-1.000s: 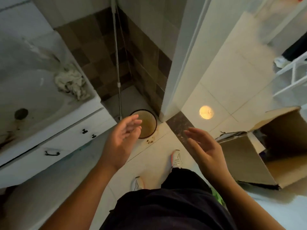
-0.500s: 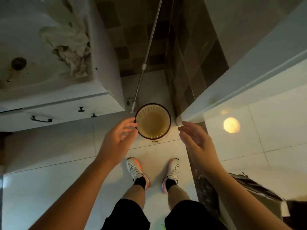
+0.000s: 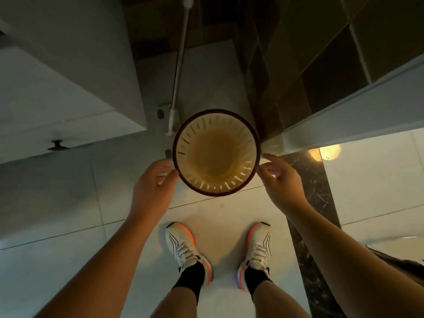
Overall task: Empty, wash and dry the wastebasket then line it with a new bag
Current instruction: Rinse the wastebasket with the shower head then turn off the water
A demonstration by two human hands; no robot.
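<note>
Wastebasket (image 3: 216, 154) stands upright on the floor (image 3: 57, 203), axis vertical, at 12 o'clock from the feet. Left hand (image 3: 152, 187) at its 8 o'clock rim, right hand (image 3: 278, 180) at 3 o'clock, equally near; fingers loosely curled at the rim, grip unclear. Base dim, contents hard to read.

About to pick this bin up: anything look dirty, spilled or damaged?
The wastebasket stands upright with no bag or rubbish, but its inside is stained brownish-yellow toward the bottom. No cracks or spills visible.
</note>
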